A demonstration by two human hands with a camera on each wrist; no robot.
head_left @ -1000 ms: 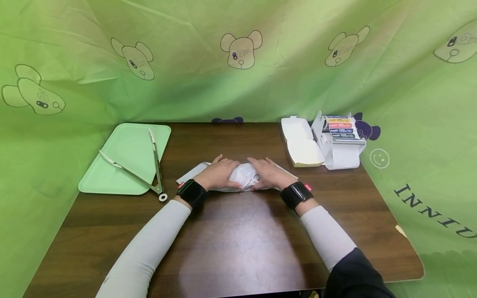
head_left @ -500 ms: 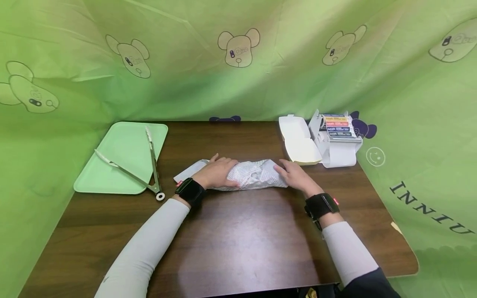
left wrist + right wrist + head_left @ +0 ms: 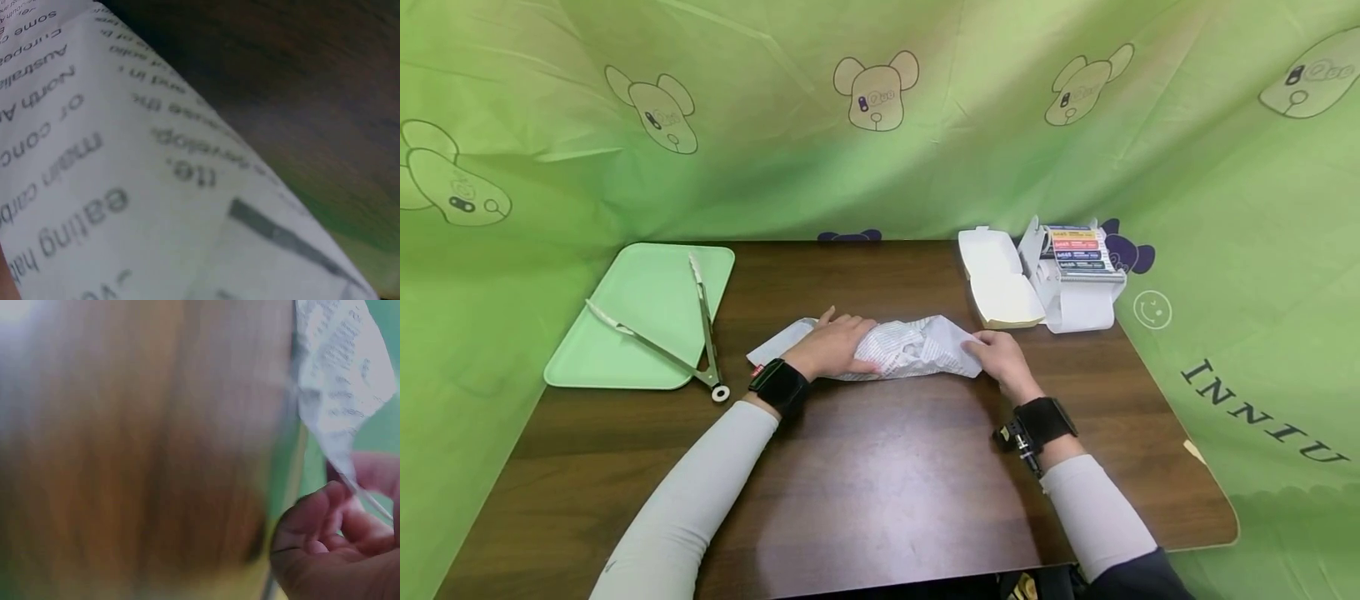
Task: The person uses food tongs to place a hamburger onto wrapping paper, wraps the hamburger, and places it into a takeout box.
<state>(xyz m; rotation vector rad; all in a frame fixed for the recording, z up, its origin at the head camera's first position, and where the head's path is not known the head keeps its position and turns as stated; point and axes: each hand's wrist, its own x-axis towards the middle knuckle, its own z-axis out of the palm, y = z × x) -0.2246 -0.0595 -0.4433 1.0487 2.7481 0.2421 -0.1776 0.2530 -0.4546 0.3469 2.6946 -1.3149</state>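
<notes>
A lumpy bundle in white newsprint-patterned wrapping paper (image 3: 910, 348) lies across the middle of the table, its ends flattened and its contents hidden. My left hand (image 3: 835, 346) holds the bundle's left part, thumb on the near side and fingers over the far side. Past that hand sticks out the left paper flap. Thumb and fingers of my right hand (image 3: 1003, 360) pinch the right end of the paper; the right wrist view shows the paper's narrowed corner (image 3: 344, 425) between them. Close up in the left wrist view is printed paper (image 3: 112, 162).
At the left, open tongs (image 3: 707, 375) lie across a green tray (image 3: 572, 358). An open white takeaway box (image 3: 1003, 296) stands at the back right beside a label dispenser (image 3: 1078, 279). A green printed curtain (image 3: 760, 167) surrounds the wooden table (image 3: 865, 475).
My right hand has slid rightward from the bundle's middle to its right end, uncovering the paper there, and now pinches the end. My left hand stays on the left part.
</notes>
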